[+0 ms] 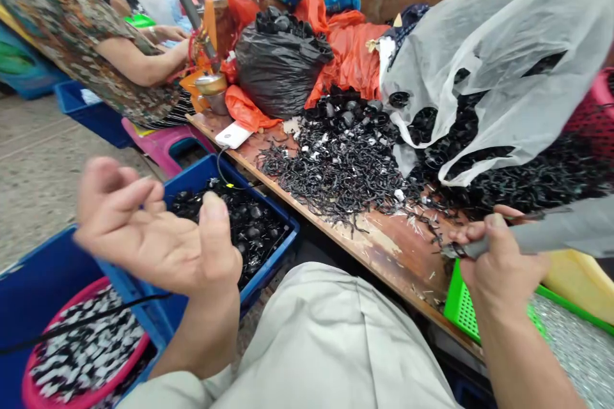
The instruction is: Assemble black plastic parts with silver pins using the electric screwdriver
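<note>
The right hand (pixel 499 255), at the lower right of the frame, has its fingers pressed around a grey tool (pixel 542 236), whose long axis runs left to right, tip toward the black scraps (pixel 336 172) on the desk (pixel 384 249). The left hand (pixel 153 230) hovers palm up at the lower left over the blue crate (pixel 275 249), fingers loosely spread, holding nothing.

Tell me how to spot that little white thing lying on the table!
Start at the long wooden table and follow its near edge to the far left end. Below the black bag lies a small white phone, flat and rectangular, the only smooth white thing beside the black scraps.
</note>
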`<action>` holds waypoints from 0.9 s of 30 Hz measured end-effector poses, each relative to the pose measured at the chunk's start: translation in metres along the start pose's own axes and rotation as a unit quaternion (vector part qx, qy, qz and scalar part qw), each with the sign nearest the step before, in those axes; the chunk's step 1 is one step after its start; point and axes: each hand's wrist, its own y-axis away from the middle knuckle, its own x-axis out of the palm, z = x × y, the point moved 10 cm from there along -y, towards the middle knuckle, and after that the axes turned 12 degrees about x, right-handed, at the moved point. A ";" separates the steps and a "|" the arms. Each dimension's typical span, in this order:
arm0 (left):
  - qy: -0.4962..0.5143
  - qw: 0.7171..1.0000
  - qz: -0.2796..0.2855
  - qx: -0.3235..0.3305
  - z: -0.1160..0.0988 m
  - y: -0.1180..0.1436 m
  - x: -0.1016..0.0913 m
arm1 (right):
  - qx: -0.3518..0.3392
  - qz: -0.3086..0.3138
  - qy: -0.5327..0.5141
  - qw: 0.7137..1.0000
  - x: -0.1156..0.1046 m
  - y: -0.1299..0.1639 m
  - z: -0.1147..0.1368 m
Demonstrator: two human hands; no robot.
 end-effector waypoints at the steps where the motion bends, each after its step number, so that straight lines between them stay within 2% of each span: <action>1: 0.028 1.000 -0.001 0.001 0.002 0.006 0.011 | -0.004 -0.004 0.005 1.000 -0.001 -0.003 -0.002; 2: 0.054 0.998 0.019 -0.005 0.006 0.013 0.028 | -0.011 -0.012 0.014 1.000 -0.003 -0.007 -0.003; 3: 0.077 0.995 0.063 -0.019 0.012 0.024 0.049 | -0.018 -0.023 0.027 0.999 -0.005 -0.011 -0.005; 5: 0.103 0.973 0.202 -0.042 0.019 0.052 0.101 | -0.030 -0.045 0.066 0.996 -0.011 -0.018 -0.009; 8: 0.100 0.913 0.396 0.004 0.010 0.100 0.164 | -0.041 -0.066 0.146 0.986 -0.018 -0.026 -0.011; 11: 0.089 0.844 0.522 0.084 -0.010 0.136 0.203 | -0.036 -0.049 0.221 0.973 -0.019 -0.030 -0.013; 15: 0.090 0.786 0.587 0.170 -0.044 0.160 0.234 | -0.013 -0.003 0.302 0.953 -0.022 -0.033 -0.020; 18: 0.067 0.766 0.606 0.206 -0.060 0.174 0.254 | -0.023 0.005 0.359 0.933 -0.030 -0.033 -0.022; 21: 0.039 0.753 0.619 0.218 -0.063 0.188 0.267 | -0.044 0.014 0.371 0.928 -0.037 -0.029 -0.019; 23: 0.030 0.746 0.628 0.219 -0.062 0.195 0.267 | -0.061 -0.008 0.354 0.933 -0.046 -0.022 -0.012; 27: 0.037 0.750 0.634 0.187 -0.059 0.195 0.255 | -0.100 -0.119 0.297 0.942 -0.071 0.001 0.011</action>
